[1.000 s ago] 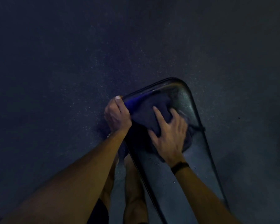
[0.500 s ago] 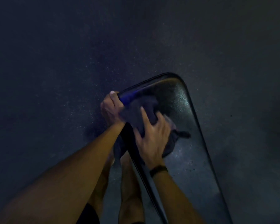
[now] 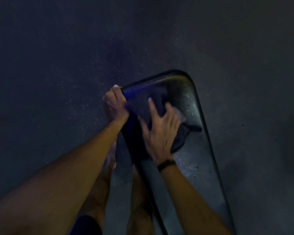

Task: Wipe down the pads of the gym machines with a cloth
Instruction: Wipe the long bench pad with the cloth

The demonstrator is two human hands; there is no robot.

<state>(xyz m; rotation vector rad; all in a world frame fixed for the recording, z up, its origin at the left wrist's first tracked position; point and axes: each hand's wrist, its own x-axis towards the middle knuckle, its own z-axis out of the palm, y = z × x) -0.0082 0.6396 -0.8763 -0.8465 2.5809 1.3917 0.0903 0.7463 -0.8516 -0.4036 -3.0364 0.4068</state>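
Head view showed a dim scene over a dark speckled floor (image 3: 61, 68). Bare legs (image 3: 98, 182) stood below the arms at the near edge, just left of the pad, and the left forearm crossed in front of them. A dark wristband (image 3: 165, 165) circled the right wrist.

A long black pad (image 3: 193, 106) lay with its long axis running from the near right to the far centre; its rounded end pointed away and slightly left. Light glinted off its right side.

The left hand (image 3: 115, 104) gripped the far-left corner of the pad, fingers curled over the edge. The right hand (image 3: 159, 131) lay flat with fingers spread, pressing a dark cloth (image 3: 182, 136) onto the pad's far half. The hand covered most of the cloth; a crumpled part stuck out to its right. The right hand was motion-blurred, so the exact finger contact was uncertain.
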